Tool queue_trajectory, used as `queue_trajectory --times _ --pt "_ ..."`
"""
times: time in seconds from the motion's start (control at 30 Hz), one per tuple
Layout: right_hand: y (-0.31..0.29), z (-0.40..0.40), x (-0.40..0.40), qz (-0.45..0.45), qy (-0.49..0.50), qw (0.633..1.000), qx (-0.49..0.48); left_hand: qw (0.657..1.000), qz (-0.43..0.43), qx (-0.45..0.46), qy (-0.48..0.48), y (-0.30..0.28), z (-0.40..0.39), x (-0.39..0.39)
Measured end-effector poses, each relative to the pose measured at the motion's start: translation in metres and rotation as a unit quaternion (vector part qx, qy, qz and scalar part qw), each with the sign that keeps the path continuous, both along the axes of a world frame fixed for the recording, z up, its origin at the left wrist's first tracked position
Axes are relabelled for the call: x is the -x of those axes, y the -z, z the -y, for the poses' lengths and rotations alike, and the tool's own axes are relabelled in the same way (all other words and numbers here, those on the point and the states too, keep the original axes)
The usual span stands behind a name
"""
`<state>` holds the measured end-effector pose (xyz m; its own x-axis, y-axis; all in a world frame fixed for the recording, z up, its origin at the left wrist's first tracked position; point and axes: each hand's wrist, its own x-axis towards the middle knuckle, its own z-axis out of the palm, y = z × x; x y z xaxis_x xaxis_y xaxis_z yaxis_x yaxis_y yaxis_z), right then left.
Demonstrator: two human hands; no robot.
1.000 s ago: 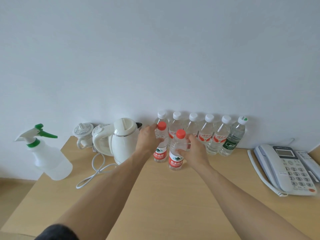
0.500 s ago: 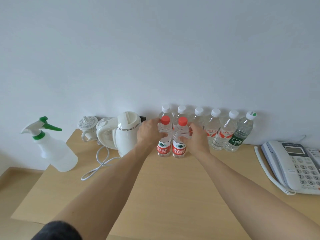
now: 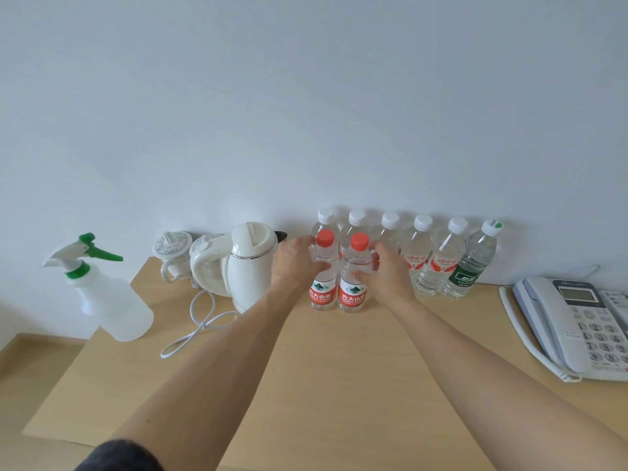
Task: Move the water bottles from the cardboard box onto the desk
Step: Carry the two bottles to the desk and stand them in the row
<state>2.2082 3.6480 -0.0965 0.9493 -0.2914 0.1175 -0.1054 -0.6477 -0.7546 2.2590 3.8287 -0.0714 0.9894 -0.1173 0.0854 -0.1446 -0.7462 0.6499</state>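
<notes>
Bottles with red caps stand upright, side by side and touching, at the centre of the frame on the desk (image 3: pixel 339 385): clear plastic, red labels low on each. The left hand (image 3: pixel 294 263) grips the left red-capped bottle (image 3: pixel 321 294) at its shoulder; the right hand (image 3: pixel 387 270) grips the right red-capped bottle (image 3: pixel 353 295) likewise. Behind them, a row of white-capped bottles (image 3: pixel 423 256) lines the wall, its leftmost ones partly hidden. The telephone (image 3: pixel 577 328) is cut off at right.

eight water bottles (image 3: pixel 352 297), two hands (image 3: pixel 292 263), one kettle (image 3: pixel 249 266), one phone (image 3: pixel 574 328).
</notes>
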Motion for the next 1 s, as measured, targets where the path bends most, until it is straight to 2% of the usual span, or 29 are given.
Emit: queue_trajectory --times 0.57,1.0 --pt "-0.0031 -0.0046 0.0023 -0.01 0.03 0.999 -0.001 0.999 0.004 -0.045 -0.012 -0.0016 0.0014 0.0024" --pt "-0.0098 -0.0068 0.0029 -0.03 0.033 0.999 0.015 0.999 -0.017 -0.037 -0.002 -0.0011 0.0012 0.0056"
